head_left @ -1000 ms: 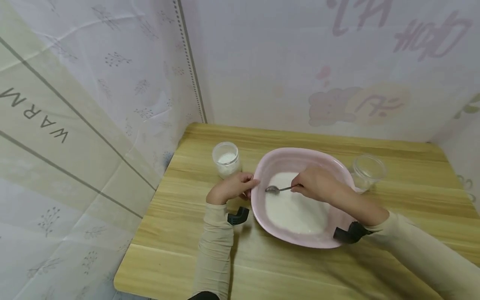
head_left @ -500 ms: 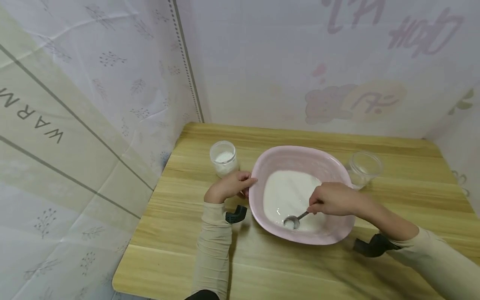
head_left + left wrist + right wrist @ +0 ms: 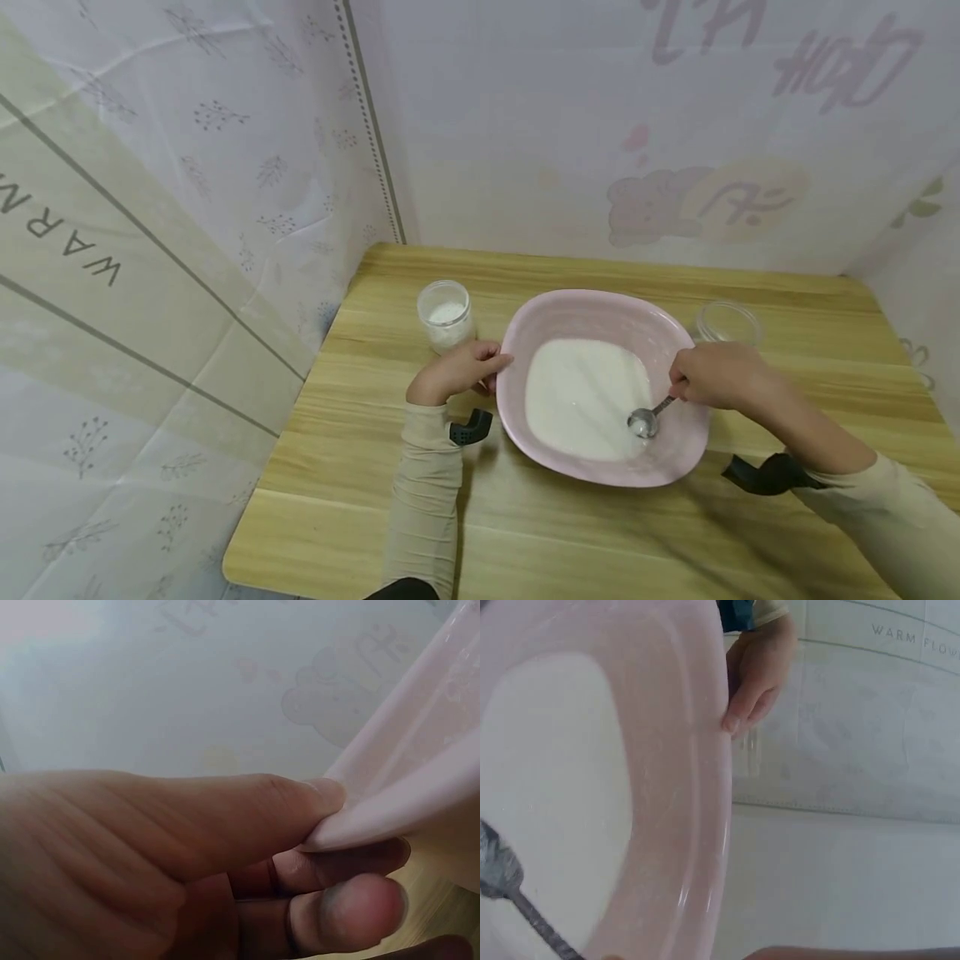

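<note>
A pink plastic basin [image 3: 592, 304] stands on the table, with a white milky liquid [image 3: 581, 396] covering its bottom. My left hand [image 3: 459, 371] pinches the basin's left rim, thumb on top and fingers underneath, as the left wrist view shows close up. My right hand [image 3: 720, 375] grips the handle of a metal spoon [image 3: 642, 422] over the basin's right side. The spoon's bowl lies at the liquid's right edge and holds some white liquid. In the right wrist view the spoon [image 3: 499, 862] shows at the lower left, over the liquid.
A clear jar [image 3: 447, 317] with white contents stands behind my left hand. Another clear jar [image 3: 727, 323] is behind my right hand, partly hidden by it. The wooden table [image 3: 360, 500] meets patterned cloth walls [image 3: 525, 125] at the back and left.
My right hand has carried the spoon from the basin's left side, through the liquid near the front, to the right side. My left hand stays on the rim.
</note>
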Demonstrator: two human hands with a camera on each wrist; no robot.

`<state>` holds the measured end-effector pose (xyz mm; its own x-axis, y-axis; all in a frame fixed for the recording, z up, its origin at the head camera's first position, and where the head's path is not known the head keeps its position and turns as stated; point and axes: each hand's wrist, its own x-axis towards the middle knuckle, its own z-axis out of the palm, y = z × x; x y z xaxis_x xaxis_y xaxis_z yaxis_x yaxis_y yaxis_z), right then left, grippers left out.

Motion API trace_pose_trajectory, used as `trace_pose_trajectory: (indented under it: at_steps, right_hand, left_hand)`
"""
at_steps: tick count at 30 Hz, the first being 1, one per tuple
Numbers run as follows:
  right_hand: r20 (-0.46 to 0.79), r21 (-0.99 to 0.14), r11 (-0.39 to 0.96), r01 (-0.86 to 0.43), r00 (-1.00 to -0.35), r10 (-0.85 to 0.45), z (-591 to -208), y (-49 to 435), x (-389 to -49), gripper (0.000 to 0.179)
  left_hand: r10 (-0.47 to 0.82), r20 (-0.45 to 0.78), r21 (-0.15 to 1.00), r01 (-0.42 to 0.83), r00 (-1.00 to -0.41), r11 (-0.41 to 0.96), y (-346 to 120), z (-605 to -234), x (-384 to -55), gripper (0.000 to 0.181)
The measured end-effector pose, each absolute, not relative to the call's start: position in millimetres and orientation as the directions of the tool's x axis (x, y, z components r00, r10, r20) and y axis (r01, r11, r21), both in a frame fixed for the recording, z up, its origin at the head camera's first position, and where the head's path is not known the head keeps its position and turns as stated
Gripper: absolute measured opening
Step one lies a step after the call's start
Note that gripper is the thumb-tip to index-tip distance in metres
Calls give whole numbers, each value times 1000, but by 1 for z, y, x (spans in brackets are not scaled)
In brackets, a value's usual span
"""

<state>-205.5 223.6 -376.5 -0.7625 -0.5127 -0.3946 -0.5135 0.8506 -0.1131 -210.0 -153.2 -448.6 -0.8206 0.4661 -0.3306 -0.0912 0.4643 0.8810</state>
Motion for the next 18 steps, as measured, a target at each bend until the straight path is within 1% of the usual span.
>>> trace_pose_trajectory:
  at_steps: [2,4,7,10,14,16,18]
  right_hand:
    - [-403,-115,844,-524,-752,-522,-374,221,-207,14]
    - [-424,-140,826,-546,-721,-549,-373,217,-208,17]
    - [-448,-222,801,-556,-671,-591,-378,207,-209,22]
    - [-414,-320,765,-559,-644,-644,-391,193,-209,21]
    - [-364,-409,736,-540,-643,-674,-411,167,-214,17]
    - [-357,-425,738,-525,-652,-669,-418,155,-217,16]
    - [-351,-416,750,-514,-671,-654,-423,147,-221,17]
  left_hand:
    - [464,-327,882,-90,-823,463,-154,-448,-210,30]
    - [464,-324,884,-89,-825,459,-154,-447,-211,30]
    - [465,-322,883,-85,-824,461,-154,-445,-212,30]
    - [469,-324,882,-83,-822,464,-155,-445,-214,30]
    - [464,-325,882,-87,-824,463,-156,-447,-213,29]
    - [462,-328,881,-90,-824,464,-155,-448,-212,29]
    - [470,-329,884,-92,-819,459,-152,-450,-211,29]
